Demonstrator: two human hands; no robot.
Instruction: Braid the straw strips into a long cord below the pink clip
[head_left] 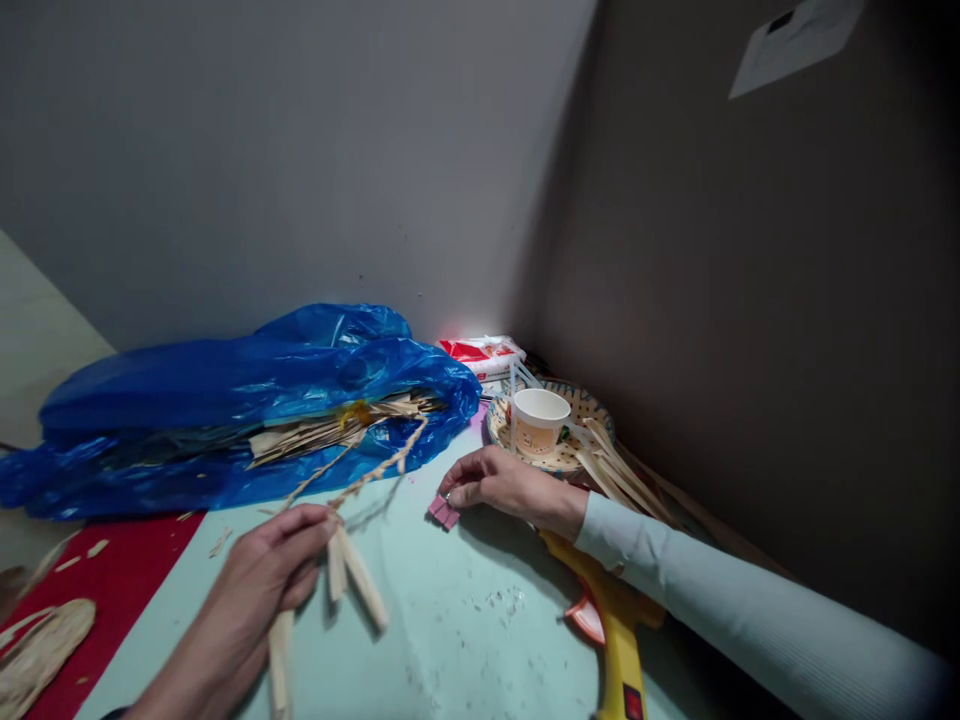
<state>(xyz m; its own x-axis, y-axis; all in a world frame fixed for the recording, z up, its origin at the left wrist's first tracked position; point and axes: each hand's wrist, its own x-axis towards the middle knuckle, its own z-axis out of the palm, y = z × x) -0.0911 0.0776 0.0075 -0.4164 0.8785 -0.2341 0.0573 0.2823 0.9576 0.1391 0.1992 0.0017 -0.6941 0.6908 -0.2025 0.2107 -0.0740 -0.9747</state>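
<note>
My left hand [289, 560] pinches a braid of pale straw-like strips [379, 468] between thumb and fingers. The plaited part runs up and right toward the blue bag, and loose flat strips [360, 580] hang below the fingers. My right hand [499, 482] is closed on a pink binder clip [442, 512] by its metal handle, just above the pale green tabletop [420, 640]. Between the two hands is a gap of bare tabletop. Under my right forearm lies a yellow glue gun [619, 620] with an orange trigger, its front part partly hidden.
A blue plastic bag [225, 385] with bundled dry strips [315, 435] lies at the back left. Beyond my right hand, a paper cup [540, 420] stands in a woven basket [600, 415], near a red-white packet [487, 355]. Walls rise behind and right. A woven piece [52, 650] rests on red cloth [142, 570].
</note>
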